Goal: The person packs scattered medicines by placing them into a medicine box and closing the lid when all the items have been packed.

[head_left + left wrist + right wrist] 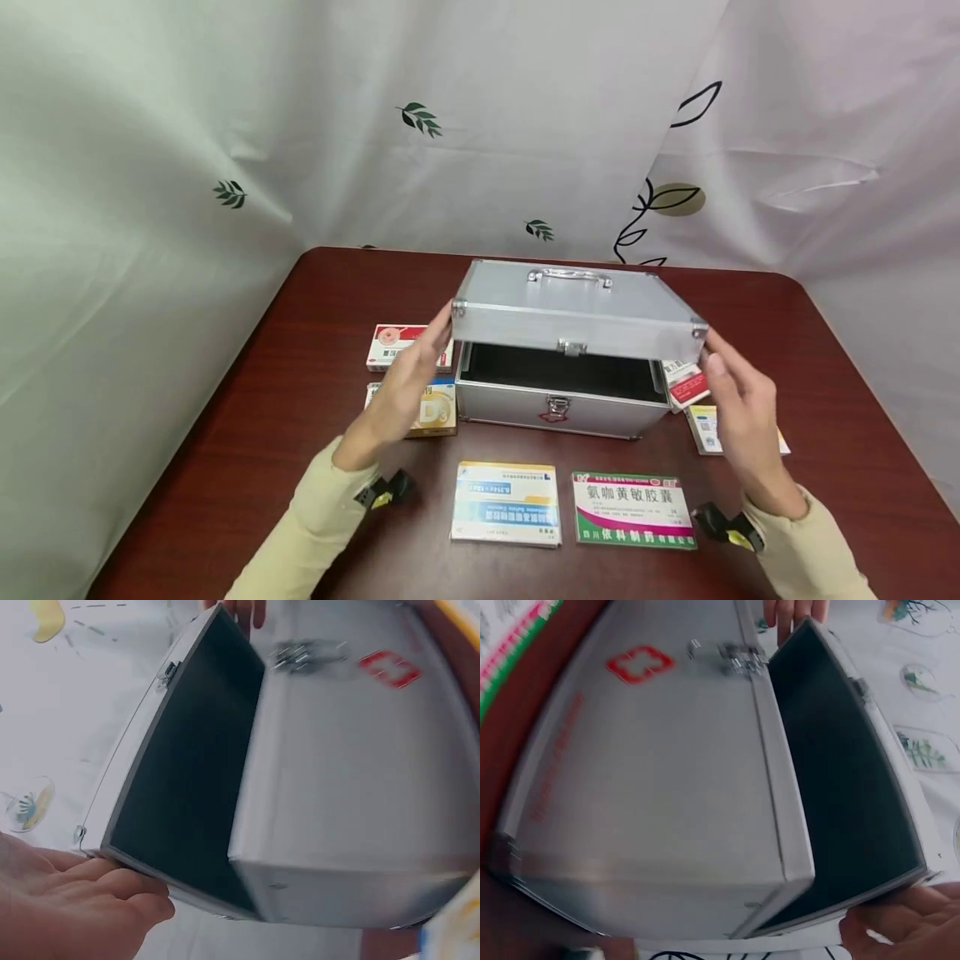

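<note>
A silver first-aid case (pixel 555 412) stands on the table with its lid (pixel 577 333) partly raised, and its dark interior shows beneath. My left hand (pixel 401 387) touches the lid's left side near the front corner, its fingers extended along it. At the opposite front corner, my right hand (pixel 742 404) rests its fingers against the lid's right side. In the left wrist view, the fingers (pixel 127 892) lie right at the lid's lower edge. The right wrist view has the fingers (pixel 892 911) at that edge too. A red cross mark (pixel 640 664) is on the case's front.
Two medicine boxes, one blue and white (pixel 506 504) and one green and pink (pixel 633 510), lie in front of the case. A red-and-white box (pixel 390 346) and a yellow box (pixel 438 408) lie left. More boxes (pixel 703 429) lie right. A patterned curtain (pixel 480 167) hangs behind.
</note>
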A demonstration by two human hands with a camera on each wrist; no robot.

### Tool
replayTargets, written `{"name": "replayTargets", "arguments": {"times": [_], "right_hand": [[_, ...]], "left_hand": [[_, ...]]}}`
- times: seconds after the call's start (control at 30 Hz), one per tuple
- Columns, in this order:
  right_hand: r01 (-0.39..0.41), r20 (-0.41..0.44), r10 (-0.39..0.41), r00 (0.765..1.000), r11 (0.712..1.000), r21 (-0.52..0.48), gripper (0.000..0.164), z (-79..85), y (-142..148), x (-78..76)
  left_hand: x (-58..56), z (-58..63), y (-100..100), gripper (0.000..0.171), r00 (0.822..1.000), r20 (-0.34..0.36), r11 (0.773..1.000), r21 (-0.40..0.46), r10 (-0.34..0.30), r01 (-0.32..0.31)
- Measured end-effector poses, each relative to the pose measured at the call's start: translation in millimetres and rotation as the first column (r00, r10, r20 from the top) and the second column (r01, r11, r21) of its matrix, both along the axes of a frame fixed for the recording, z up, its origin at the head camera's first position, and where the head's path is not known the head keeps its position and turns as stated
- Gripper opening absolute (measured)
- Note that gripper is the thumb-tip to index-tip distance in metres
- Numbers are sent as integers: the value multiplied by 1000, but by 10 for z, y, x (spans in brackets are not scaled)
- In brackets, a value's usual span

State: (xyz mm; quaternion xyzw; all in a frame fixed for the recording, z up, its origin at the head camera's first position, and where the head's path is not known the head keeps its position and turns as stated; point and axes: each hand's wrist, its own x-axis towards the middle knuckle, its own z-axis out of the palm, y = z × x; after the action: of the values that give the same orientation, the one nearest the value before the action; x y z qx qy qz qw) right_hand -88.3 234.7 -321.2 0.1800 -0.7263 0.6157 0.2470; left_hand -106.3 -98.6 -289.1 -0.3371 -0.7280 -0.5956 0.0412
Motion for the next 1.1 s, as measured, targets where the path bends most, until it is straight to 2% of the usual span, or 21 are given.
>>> {"name": "replayTargets", "arguments": {"times": [0.03,0.07,0.13,0.23,0.3,0.5,0.6,0.73,0.83,0.97,1.1], "right_hand": [[-82,-51,77,996,993,-87,35,26,7,-50],[-168,-96,154,983,971,-169,35,49,15,-106],[-305,-164,268,949,909,-282,38,64,54,-248],[-429,-222,370,902,819,-381,45,92,110,-465],[-449,-225,389,893,804,-390,46,112,139,-599],[-433,-151,407,901,821,-373,48,153,207,-983],[-417,-111,406,907,831,-367,47,117,221,-1146],[-416,-66,421,905,839,-351,45,42,216,-1304],[-433,-37,447,894,839,-330,45,-4,222,-1393],[-441,3,463,886,845,-303,46,-41,234,-1484],[-431,18,456,890,854,-292,47,-63,241,-1524]], "left_hand": [[-45,48,-8,67,999,9,999,31,-34,34],[-108,69,-20,70,997,28,995,67,-73,71],[-227,111,-42,76,989,65,984,127,-131,122],[-426,120,-66,81,983,79,975,163,-164,149],[-550,122,-71,81,983,67,973,172,-168,154],[-944,99,-42,80,986,63,972,188,-156,142],[-1097,39,-24,78,983,114,977,171,-145,125],[-1211,-53,-16,69,977,169,988,111,-129,111],[-1296,-123,-20,63,974,197,992,81,-109,95],[-1409,-197,-18,59,973,219,996,69,-76,62],[-1480,-242,5,60,970,229,995,87,-77,58]]}}
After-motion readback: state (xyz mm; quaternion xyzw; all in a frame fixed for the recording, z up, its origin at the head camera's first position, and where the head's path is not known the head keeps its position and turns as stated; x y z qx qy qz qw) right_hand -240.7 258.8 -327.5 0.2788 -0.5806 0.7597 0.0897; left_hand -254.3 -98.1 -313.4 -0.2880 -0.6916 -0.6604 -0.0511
